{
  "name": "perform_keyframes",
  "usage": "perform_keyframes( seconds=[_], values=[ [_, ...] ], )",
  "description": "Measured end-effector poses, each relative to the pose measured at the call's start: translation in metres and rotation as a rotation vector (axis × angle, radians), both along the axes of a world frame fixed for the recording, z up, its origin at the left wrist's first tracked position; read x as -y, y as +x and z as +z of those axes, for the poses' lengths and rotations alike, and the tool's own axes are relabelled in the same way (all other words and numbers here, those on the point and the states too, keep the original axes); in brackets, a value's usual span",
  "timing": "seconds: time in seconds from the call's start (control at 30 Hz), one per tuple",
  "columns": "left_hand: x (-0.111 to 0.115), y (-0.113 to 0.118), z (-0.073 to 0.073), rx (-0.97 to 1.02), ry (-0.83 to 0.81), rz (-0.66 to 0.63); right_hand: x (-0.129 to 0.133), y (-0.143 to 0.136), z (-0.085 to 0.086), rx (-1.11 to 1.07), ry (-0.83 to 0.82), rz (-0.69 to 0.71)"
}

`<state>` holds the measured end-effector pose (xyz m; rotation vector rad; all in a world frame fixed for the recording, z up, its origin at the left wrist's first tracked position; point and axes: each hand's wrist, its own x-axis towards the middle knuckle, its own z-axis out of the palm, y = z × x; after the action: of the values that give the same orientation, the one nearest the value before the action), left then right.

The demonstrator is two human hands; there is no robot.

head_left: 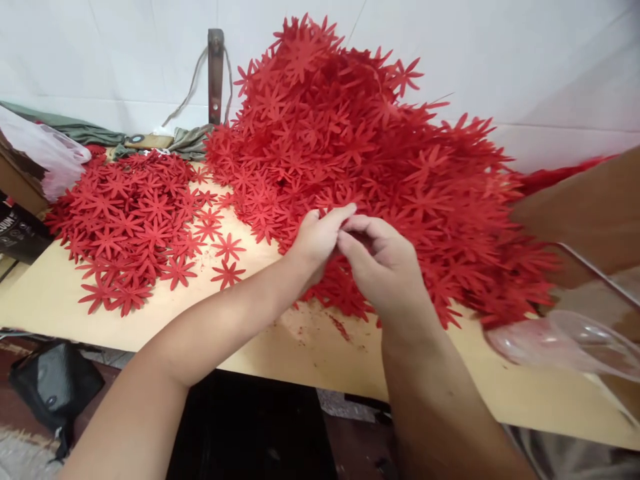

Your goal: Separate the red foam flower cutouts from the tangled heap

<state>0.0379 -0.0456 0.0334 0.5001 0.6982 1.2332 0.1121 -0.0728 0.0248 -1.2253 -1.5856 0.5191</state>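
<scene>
My left hand (324, 235) and my right hand (384, 262) meet in front of a large heap of red star-shaped flower pieces (320, 140). The right thumb and forefinger are pinched together beside the left fingertips. Closed fingers on the left hand point toward the right one, partly turned from view. Whatever lies between the fingertips is too small or hidden to make out. A smaller pile of the same red pieces (135, 220) spreads to the left on the pale tabletop (185, 313). Single flower pieces (229, 274) lie flat between the two piles.
A cardboard box (585, 200) stands at the right, with a clear plastic container (545, 340) near it. At the far left are a plastic bag (47, 153) and a dark package (20, 230). A rusty metal bracket (215, 77) rises against the white wall (125, 53).
</scene>
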Motion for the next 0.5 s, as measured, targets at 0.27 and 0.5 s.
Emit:
perform_keyframes(
  seconds=[0.27,0.5],
  values=[
    [0.0,-0.002,-0.005,-0.057,0.058,0.032,-0.021,-0.01,0.005,-0.477,-0.078,-0.089],
    [-0.005,-0.011,-0.003,-0.173,0.126,0.107,-0.035,-0.029,0.002,-0.412,-0.021,-0.055]
  ],
)
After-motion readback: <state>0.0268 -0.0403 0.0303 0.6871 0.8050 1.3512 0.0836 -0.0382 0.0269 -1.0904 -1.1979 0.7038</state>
